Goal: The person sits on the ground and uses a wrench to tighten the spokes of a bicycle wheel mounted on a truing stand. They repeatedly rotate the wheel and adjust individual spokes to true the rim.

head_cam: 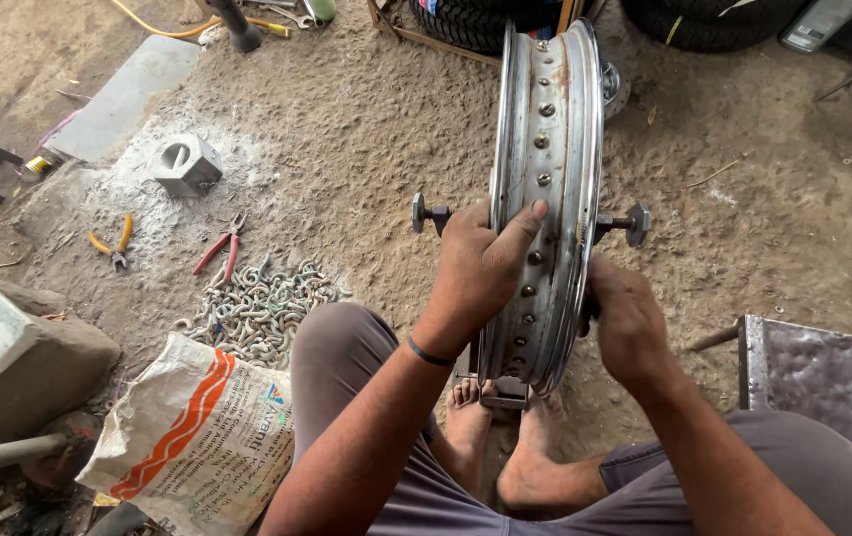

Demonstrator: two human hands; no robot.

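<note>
Both hands (pixel 545 293) gripping upright wheel rim (pixel 550 149); pliers (pixel 222 248), chain pile (pixel 257 308), sack (pixel 198 437) nr left knee.

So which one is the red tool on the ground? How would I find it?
Start at the big silver wheel rim that the person's left hand and right hand hold upright. Look left across the dirt to the pile of metal hooks; the red-handled pliers lie just above it. The other pliers, further left, have yellow handles.
</note>
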